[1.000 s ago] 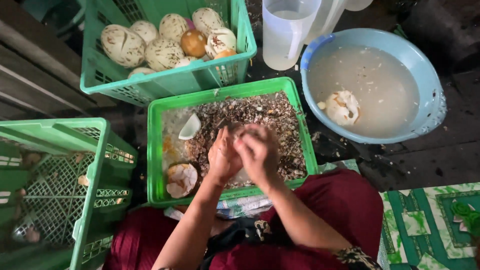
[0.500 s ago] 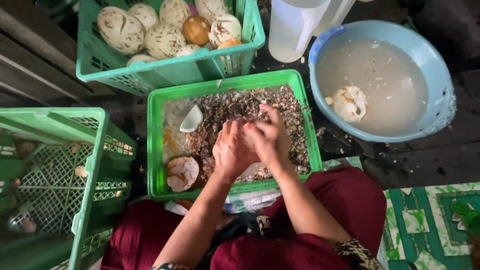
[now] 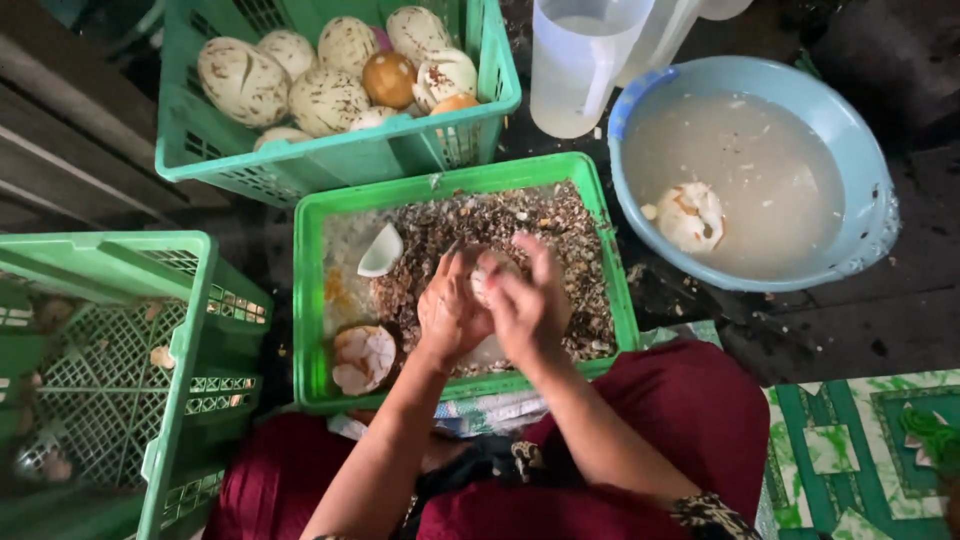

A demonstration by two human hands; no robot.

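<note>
My left hand (image 3: 450, 312) and my right hand (image 3: 528, 305) are pressed together around a pale egg (image 3: 487, 276), held over the green tray (image 3: 310, 300) full of brown and white shell bits. Only a small part of the egg shows between my fingers. In the tray lie a white curved shell piece (image 3: 381, 252) and a cracked shell half (image 3: 362, 358) at the near left corner.
A teal basket (image 3: 330, 155) of pale speckled eggs stands behind the tray. At the right, a blue basin (image 3: 860, 150) of cloudy water holds a peeled egg (image 3: 690, 215). A translucent jug (image 3: 580, 65) stands behind. A green crate (image 3: 190, 330) sits at the left.
My hands have kept working on the egg over the tray, fingers shifting slightly. The view has drifted a little; the baskets and basin stay put.
</note>
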